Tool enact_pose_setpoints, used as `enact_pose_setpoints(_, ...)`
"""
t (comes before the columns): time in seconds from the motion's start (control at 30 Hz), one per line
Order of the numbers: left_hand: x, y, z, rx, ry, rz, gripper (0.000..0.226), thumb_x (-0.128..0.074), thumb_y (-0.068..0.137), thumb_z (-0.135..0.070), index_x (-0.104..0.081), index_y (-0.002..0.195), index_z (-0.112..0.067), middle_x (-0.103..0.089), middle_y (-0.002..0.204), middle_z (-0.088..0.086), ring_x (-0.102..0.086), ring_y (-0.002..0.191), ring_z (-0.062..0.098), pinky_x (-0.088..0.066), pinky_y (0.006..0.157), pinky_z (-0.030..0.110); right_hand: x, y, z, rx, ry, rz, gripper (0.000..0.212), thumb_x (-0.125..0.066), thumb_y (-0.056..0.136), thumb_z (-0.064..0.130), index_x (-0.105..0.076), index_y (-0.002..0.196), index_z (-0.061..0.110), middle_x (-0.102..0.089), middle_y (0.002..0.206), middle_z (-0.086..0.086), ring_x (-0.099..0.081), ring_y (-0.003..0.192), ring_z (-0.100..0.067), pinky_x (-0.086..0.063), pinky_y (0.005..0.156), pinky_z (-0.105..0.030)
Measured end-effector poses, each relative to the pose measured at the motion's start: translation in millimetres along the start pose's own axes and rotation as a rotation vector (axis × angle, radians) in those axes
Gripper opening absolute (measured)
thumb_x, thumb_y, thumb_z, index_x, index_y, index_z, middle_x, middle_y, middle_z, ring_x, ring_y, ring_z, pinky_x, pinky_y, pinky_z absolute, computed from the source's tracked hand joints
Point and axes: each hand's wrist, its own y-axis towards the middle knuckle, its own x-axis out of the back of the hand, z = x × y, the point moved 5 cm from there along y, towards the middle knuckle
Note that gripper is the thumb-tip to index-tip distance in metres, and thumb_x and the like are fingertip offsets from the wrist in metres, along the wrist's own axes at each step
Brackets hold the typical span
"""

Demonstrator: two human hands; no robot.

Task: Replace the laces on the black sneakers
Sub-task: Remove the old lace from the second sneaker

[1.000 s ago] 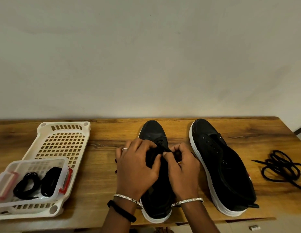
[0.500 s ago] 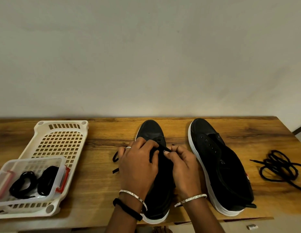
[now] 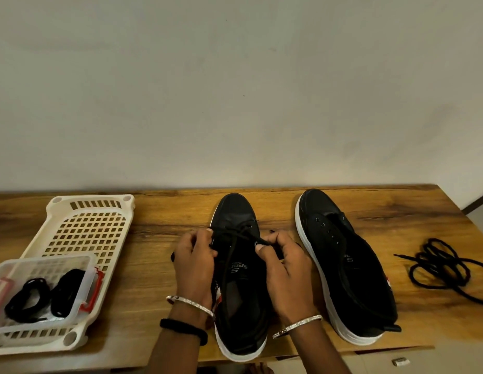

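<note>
- Two black, white-soled sneakers (image 3: 343, 265) stand side by side on the grained wooden table (image 3: 154, 265)
- Left hand (image 3: 194, 263) pinches the thin cord lace (image 3: 243, 233) at the left sneaker (image 3: 243, 306)
- Right hand (image 3: 286, 268) pinches its other strand

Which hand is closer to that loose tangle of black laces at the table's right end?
Right. The right hand pinches a lace on the side of the sneaker facing the tangle; the left hand grips it across the sneaker, farther away.

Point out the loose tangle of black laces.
The loose laces lie at the head view's far right on the wooden table, right of the unlaced sneaker.
</note>
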Motion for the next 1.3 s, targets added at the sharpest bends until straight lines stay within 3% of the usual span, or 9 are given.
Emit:
enact_pose_setpoints(0.13, -1.8, -12.1, -25.1, -0.496, 0.383, -0.080, 0.019, -0.067, 0.084, -0.010, -0.063, 0.101, -0.019, -0.063, 0.099, 0.001, -0.057, 0.075, 0.010, -0.043, 0.062, 0.019, 0.6, 1.4, -1.4, -0.008, -0.002, 0.001, 0.015, -0.065, 0.090, 0.017, -0.063, 0.077, 0.024, -0.067, 0.078, 0.006, -0.062, 0.071, -0.012, -0.051, 0.065, -0.036)
enact_pose_setpoints(0.23, -17.3, -28.2, -38.5, -0.869, 0.716, 0.007, 0.022, -0.066, 0.078, -0.026, -0.067, 0.099, -0.030, -0.056, 0.106, -0.009, -0.054, 0.095, 0.009, -0.040, 0.077, 0.030, 0.5, 1.6, -2.9, -0.017, -0.004, 0.013, 0.018, -0.066, 0.091, 0.011, -0.064, 0.079, 0.023, -0.068, 0.078, 0.006, -0.063, 0.072, -0.012, -0.051, 0.066, -0.037)
enact_pose_setpoints(0.33, -25.4, -33.7, -31.6, -0.935, 1.015, 0.027, 0.026, -0.078, 0.072, -0.030, -0.066, 0.095, -0.036, -0.055, 0.109, -0.012, -0.049, 0.105, 0.014, -0.027, 0.082, 0.033, 0.1, 1.7, -1.5, -0.004, -0.010, 0.013, 0.016, -0.066, 0.091, 0.010, -0.064, 0.078, 0.021, -0.067, 0.078, 0.007, -0.062, 0.071, -0.011, -0.051, 0.066, -0.036)
enact_pose_setpoints(0.5, -24.7, -36.4, -31.7, -0.957, 1.003, -0.046, 0.023, -0.086, 0.068, -0.024, -0.069, 0.079, -0.034, -0.064, 0.091, -0.018, -0.054, 0.097, 0.016, -0.027, 0.079, 0.032, -0.1, 1.5, -1.5, -0.008, -0.003, 0.007, 0.017, -0.066, 0.091, 0.012, -0.064, 0.077, 0.022, -0.067, 0.077, 0.005, -0.062, 0.071, -0.013, -0.051, 0.066, -0.037)
enact_pose_setpoints(0.67, -11.1, -21.7, -24.9, -0.420, 0.101, 0.156, 0.015, -0.082, 0.076, -0.008, -0.077, 0.087, -0.016, -0.076, 0.088, -0.006, -0.071, 0.091, 0.014, -0.055, 0.081, 0.033, -1.2, 1.7, -1.1, -0.005, 0.027, 0.012, 0.010, -0.060, 0.082, 0.030, -0.065, 0.079, 0.022, -0.069, 0.079, 0.004, -0.065, 0.073, -0.015, -0.055, 0.069, -0.044)
enact_pose_setpoints(0.8, 6.2, -4.8, -10.0, 0.075, -0.356, 0.114, 0.009, -0.071, 0.087, -0.013, -0.070, 0.096, -0.015, -0.069, 0.081, 0.000, -0.063, 0.071, 0.010, -0.049, 0.063, 0.021, -1.7, 1.5, -1.4, -0.003, 0.034, 0.007, 0.010, -0.059, 0.080, 0.030, -0.065, 0.077, 0.022, -0.068, 0.076, 0.000, -0.063, 0.070, -0.021, -0.053, 0.065, -0.048)
enact_pose_setpoints(0.9, 18.1, 6.1, -9.8, -0.064, -0.129, 0.034, 0.015, -0.072, 0.087, -0.010, -0.068, 0.099, -0.019, -0.070, 0.095, 0.001, -0.066, 0.083, 0.016, -0.048, 0.073, 0.026, -2.2, 1.3, -1.3, -0.001, 0.033, 0.004, 0.009, -0.060, 0.081, 0.028, -0.065, 0.077, 0.022, -0.068, 0.076, 0.001, -0.063, 0.070, -0.020, -0.054, 0.065, -0.047)
enact_pose_setpoints(1.07, -2.3, -21.3, -46.4, -0.884, 0.637, 0.064, 0.022, -0.070, 0.081, -0.031, -0.069, 0.102, -0.030, -0.065, 0.106, -0.016, -0.055, 0.105, 0.013, -0.044, 0.081, 0.032, -3.9, 1.7, -2.1, -0.008, 0.023, 0.003, 0.007, -0.062, 0.084, 0.024, -0.065, 0.078, 0.023, -0.069, 0.078, 0.005, -0.064, 0.071, -0.014, -0.055, 0.067, -0.046)
enact_pose_setpoints(1.3, -23.1, -31.4, -25.9, -0.948, 1.092, 0.084, 0.020, -0.081, 0.072, -0.031, -0.070, 0.088, -0.036, -0.063, 0.112, -0.013, -0.048, 0.115, 0.019, -0.036, 0.087, 0.041, -5.6, 1.9, -3.0, 0.013, -0.005, 0.004, 0.008, -0.063, 0.087, 0.020, -0.064, 0.079, 0.020, -0.067, 0.078, 0.006, -0.063, 0.071, -0.012, -0.053, 0.066, -0.045)
